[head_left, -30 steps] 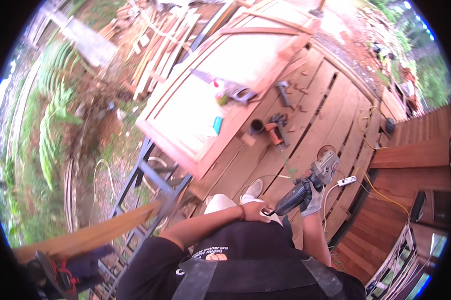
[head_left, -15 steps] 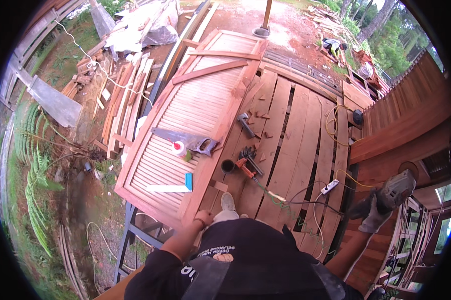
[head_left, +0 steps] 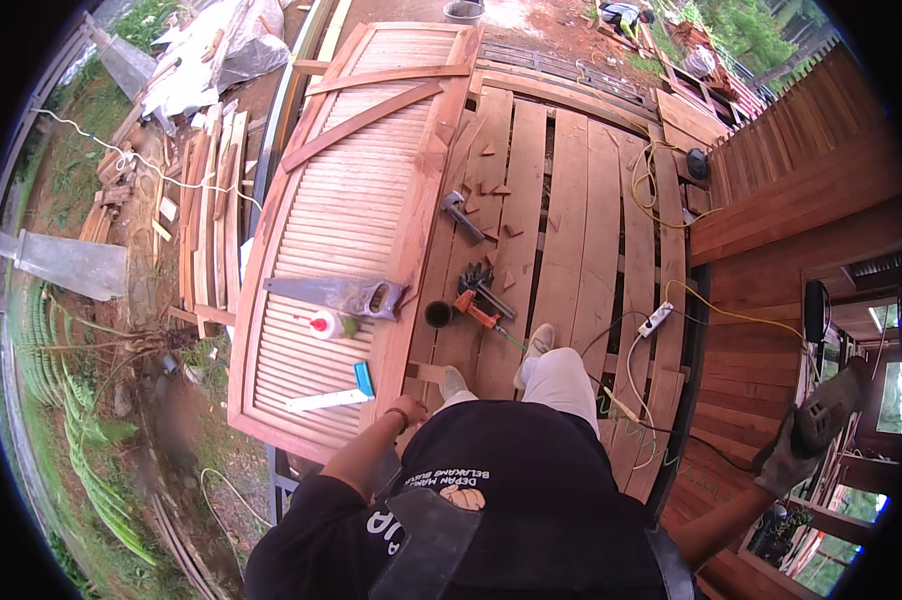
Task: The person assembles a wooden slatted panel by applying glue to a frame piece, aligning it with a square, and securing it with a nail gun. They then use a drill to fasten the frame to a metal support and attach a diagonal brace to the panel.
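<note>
- Since half a second ago, the view has swung a little further left and down, and the right hand (head_left: pixel 793 455) with its power tool (head_left: pixel 829 402) has stayed far out to the right, at about the same spot near the picture's rim; a second ago that tool was held in front of the body, over the deck.
- Head view: the right hand, in a grey glove, is closed around the handle of the grey power tool, arm stretched out to the side over the reddish timber wall (head_left: pixel 791 200).
- Head view: the left hand (head_left: pixel 407 410) is bare and rests at the near edge of the slatted wooden door (head_left: pixel 341 210), fingers curled; whether it grips the edge I cannot tell. The two hands are well apart.
- On the door, near the left hand, lie a white-and-blue tool (head_left: pixel 333 396), a small white bottle with a red cap (head_left: pixel 323 324) and a handsaw (head_left: pixel 339 294).
- On the plank deck (head_left: pixel 581 220) just beside the door lie a dark round cup (head_left: pixel 438 314), an orange-handled clamp (head_left: pixel 479 310) and a hammer (head_left: pixel 461 214).
- A white power strip (head_left: pixel 655 320) with a yellow cable (head_left: pixel 731 312) lies at the deck's right edge.
- The person's two pale shoes (head_left: pixel 537 344) stand on the planks between the clamp and the power strip.
</note>
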Demonstrator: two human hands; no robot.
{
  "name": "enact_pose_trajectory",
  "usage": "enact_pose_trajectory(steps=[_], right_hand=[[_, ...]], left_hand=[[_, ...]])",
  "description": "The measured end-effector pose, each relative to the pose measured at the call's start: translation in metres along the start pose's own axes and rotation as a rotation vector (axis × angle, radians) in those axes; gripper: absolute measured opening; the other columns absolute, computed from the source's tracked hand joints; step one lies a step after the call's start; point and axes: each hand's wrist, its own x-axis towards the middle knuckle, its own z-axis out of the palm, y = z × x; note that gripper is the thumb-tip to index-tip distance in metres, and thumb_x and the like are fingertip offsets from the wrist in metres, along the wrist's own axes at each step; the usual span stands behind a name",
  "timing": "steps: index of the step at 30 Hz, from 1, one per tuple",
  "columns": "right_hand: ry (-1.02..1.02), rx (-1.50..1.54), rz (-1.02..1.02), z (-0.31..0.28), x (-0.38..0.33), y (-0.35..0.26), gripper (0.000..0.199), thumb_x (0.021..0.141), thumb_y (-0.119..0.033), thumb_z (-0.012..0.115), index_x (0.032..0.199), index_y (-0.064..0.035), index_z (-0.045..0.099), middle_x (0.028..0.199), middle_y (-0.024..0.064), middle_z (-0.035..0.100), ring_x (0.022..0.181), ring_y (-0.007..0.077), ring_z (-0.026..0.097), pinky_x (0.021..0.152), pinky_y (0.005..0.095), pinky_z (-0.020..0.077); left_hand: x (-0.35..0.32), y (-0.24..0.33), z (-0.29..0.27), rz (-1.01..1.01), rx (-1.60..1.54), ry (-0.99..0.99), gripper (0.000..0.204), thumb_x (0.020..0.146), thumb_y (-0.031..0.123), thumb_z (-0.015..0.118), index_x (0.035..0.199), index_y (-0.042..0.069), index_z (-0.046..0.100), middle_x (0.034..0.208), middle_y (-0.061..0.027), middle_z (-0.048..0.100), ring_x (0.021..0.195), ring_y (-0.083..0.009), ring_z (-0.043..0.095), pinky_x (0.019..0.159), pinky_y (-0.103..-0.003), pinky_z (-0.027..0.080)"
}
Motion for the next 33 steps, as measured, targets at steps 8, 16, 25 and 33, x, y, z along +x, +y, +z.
enact_pose_trajectory(steps=[8, 16, 25, 33], right_hand=[[0.189, -0.137, -0.187, 0.067, 0.103, 0.065, 0.082, 0.073, -0.024, 0.085, 0.14, -0.0032, 0.043, 0.141, 0.0197, 0.047, 0.128, 0.0347, 0.05, 0.108, 0.0449, 0.0445], [-0.003, 0.526, 0.01, 0.272, 0.239, 0.081, 0.081, 0.085, -0.055, 0.051, 0.147, -0.0047, 0.035, 0.15, 0.016, 0.038, 0.136, 0.034, 0.038, 0.115, 0.0451, 0.0263], [0.061, 0.39, 0.022, 0.372, 0.315, 0.079, 0.075, 0.078, 0.01, 0.069, 0.144, 0.0038, 0.033, 0.144, 0.0191, 0.044, 0.131, 0.0304, 0.045, 0.107, 0.0451, 0.0442], [0.284, 0.152, -0.128, 0.352, 0.386, 0.076, 0.058, 0.08, 0.001, 0.072, 0.132, 0.0062, 0.048, 0.127, 0.0183, 0.059, 0.113, 0.0291, 0.06, 0.099, 0.0404, 0.0502]], left_hand=[[0.091, 0.116, -0.069, -0.156, -0.259, 0.08, 0.021, 0.083, 0.021, 0.059, 0.083, 0.007, 0.074, 0.079, -0.0075, 0.074, 0.078, -0.0191, 0.072, 0.079, -0.034, 0.055], [0.202, 0.231, -0.108, -0.259, -0.583, 0.241, 0.019, 0.082, 0.02, 0.063, 0.086, 0.004, 0.071, 0.075, -0.0074, 0.072, 0.072, -0.0142, 0.07, 0.07, -0.03, 0.055], [0.205, 0.369, -0.199, -0.195, -0.536, 0.186, 0.024, 0.093, 0.018, 0.058, 0.106, -0.002, 0.064, 0.088, -0.0081, 0.07, 0.076, -0.014, 0.067, 0.067, -0.027, 0.052], [0.21, 0.345, -0.272, -0.396, -0.293, 0.106, 0.021, 0.091, 0.017, 0.059, 0.102, 0.001, 0.067, 0.083, -0.0077, 0.069, 0.071, -0.0152, 0.065, 0.062, -0.029, 0.053]])
